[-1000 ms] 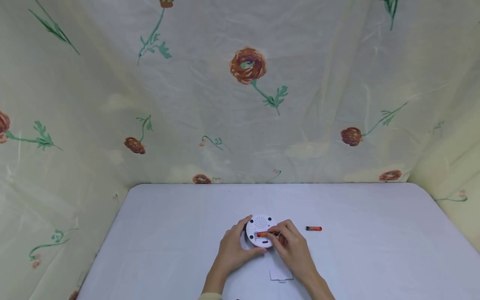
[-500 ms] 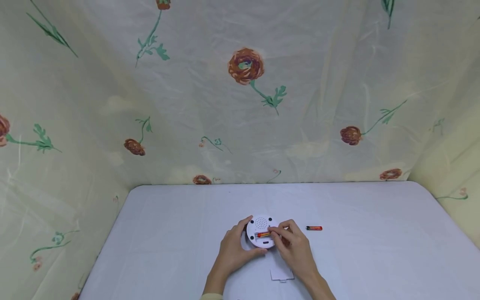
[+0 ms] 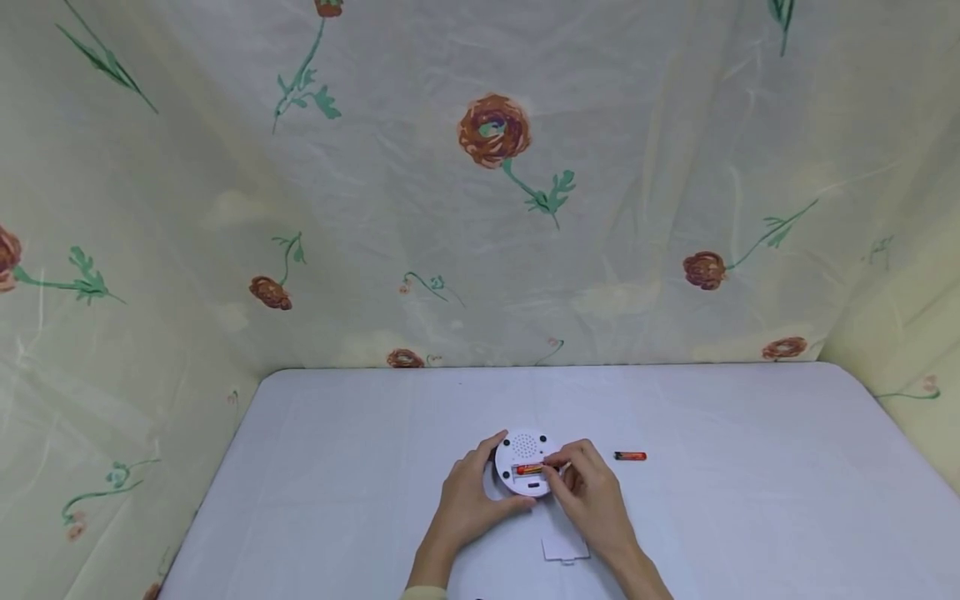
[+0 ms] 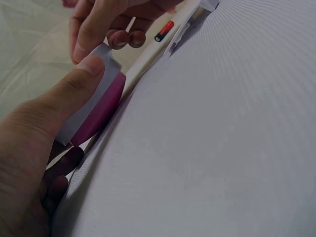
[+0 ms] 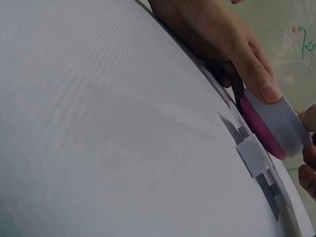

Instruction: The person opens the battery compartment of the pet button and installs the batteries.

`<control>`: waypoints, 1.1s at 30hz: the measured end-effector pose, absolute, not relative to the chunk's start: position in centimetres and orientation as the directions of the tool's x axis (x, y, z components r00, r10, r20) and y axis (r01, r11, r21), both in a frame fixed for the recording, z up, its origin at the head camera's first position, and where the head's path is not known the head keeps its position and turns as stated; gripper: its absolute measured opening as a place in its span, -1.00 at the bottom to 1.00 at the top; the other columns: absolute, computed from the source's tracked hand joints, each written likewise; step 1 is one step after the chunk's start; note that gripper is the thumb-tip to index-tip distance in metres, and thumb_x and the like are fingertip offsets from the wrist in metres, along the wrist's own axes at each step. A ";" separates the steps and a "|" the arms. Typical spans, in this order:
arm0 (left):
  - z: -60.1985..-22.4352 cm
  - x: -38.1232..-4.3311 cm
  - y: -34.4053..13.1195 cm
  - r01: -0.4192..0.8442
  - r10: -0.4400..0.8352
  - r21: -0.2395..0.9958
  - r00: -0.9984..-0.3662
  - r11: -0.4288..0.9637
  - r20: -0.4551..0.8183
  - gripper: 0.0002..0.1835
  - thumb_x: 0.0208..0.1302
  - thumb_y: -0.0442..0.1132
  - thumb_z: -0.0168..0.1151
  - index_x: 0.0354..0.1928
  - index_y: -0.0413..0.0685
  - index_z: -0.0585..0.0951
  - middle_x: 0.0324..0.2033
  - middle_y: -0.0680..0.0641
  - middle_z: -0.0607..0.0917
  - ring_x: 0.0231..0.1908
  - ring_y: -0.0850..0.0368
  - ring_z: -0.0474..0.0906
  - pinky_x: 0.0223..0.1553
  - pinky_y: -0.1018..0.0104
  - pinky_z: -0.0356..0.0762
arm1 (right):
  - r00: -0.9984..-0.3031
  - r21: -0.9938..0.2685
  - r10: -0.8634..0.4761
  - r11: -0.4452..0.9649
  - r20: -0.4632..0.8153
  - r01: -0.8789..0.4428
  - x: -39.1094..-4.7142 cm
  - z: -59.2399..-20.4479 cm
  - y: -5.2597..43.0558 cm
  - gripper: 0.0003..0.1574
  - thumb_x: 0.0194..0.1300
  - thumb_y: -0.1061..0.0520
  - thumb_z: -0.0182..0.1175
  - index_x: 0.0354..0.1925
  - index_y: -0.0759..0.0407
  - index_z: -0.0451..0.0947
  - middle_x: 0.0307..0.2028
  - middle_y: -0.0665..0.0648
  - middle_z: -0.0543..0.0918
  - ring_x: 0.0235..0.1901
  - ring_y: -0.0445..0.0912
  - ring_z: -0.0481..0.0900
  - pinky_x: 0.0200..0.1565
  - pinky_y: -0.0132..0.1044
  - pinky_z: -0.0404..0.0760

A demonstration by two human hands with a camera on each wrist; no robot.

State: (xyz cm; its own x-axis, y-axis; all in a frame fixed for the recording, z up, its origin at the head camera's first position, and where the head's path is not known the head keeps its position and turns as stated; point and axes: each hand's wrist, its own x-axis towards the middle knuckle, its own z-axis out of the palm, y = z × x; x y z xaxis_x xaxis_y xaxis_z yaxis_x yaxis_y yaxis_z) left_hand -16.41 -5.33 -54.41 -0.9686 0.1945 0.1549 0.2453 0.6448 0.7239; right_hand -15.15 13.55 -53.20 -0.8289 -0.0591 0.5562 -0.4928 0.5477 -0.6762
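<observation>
A round white device (image 3: pixel 523 446) with a speaker grille, dark feet and an uncovered battery compartment lies bottom side up at the front middle of the table. Its lower part shows pink in the left wrist view (image 4: pixel 101 108). My left hand (image 3: pixel 471 495) grips it from the left, thumb along the near edge and fingers round the far side. An orange battery (image 3: pixel 528 470) lies across the compartment. The thumb and forefinger of my right hand (image 3: pixel 592 493) pinch its right end, which they partly hide.
A second orange battery (image 3: pixel 630 456) with a black end lies on the white table (image 3: pixel 360 467) to the right of my right hand. The white battery cover (image 3: pixel 566 550) lies nearer, beside my right wrist. Flowered cloth (image 3: pixel 390 208) hangs behind the table.
The right hand's fingers have shifted slightly over the battery's right end, and the battery sits a little lower and flatter in the compartment. The left hand keeps its grip.
</observation>
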 end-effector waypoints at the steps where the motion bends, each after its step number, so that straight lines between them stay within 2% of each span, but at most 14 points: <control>1: -54.4 -16.4 -5.3 0.246 0.195 0.725 -0.968 0.644 0.155 0.04 -0.26 0.36 0.43 0.36 0.36 0.24 0.25 0.14 0.48 0.15 0.09 0.46 0.07 0.06 0.41 | -0.828 -0.677 -0.059 0.545 0.558 -0.495 -15.1 -53.2 13.6 -0.79 0.06 0.33 0.35 -0.32 0.10 0.61 -0.32 -0.05 0.49 -0.55 -0.36 0.35 -0.52 -0.58 0.34; 8: -54.3 -16.3 -5.3 0.246 0.197 0.720 -0.968 0.649 0.153 0.05 -0.26 0.33 0.45 0.37 0.32 0.24 0.25 0.13 0.48 0.18 0.11 0.45 0.09 0.06 0.40 | -0.833 -0.680 -0.063 0.547 0.549 -0.489 -15.1 -53.3 13.7 -0.84 0.07 0.29 0.37 -0.33 0.11 0.65 -0.33 -0.04 0.48 -0.53 -0.31 0.36 -0.51 -0.58 0.33; 16: -54.2 -16.2 -5.3 0.235 0.194 0.723 -0.971 0.649 0.141 0.04 -0.27 0.32 0.46 0.36 0.33 0.25 0.25 0.13 0.48 0.20 0.12 0.44 0.10 0.05 0.39 | -0.849 -0.695 -0.032 0.559 0.527 -0.452 -15.0 -53.3 13.6 -0.82 0.02 0.31 0.39 -0.37 0.08 0.66 -0.34 -0.08 0.46 -0.53 -0.29 0.36 -0.51 -0.56 0.34; 28: -54.3 -16.3 -5.3 0.227 0.187 0.742 -0.972 0.631 0.139 0.05 -0.29 0.32 0.47 0.35 0.35 0.25 0.23 0.15 0.49 0.15 0.10 0.46 0.09 0.05 0.39 | -0.812 -0.643 -0.029 0.595 0.583 -0.483 -15.0 -53.2 13.2 -0.78 -0.08 0.35 0.44 -0.46 0.11 0.64 -0.38 -0.08 0.46 -0.56 -0.30 0.35 -0.52 -0.63 0.29; 33: -54.2 -16.3 -5.3 0.234 0.193 0.739 -0.971 0.632 0.143 0.05 -0.29 0.33 0.46 0.36 0.37 0.24 0.22 0.16 0.50 0.15 0.12 0.45 0.08 0.05 0.40 | -0.848 -0.674 -0.023 0.595 0.530 -0.437 -15.0 -53.3 13.2 -0.76 -0.03 0.33 0.42 -0.45 0.04 0.61 -0.38 -0.07 0.44 -0.55 -0.30 0.35 -0.51 -0.59 0.33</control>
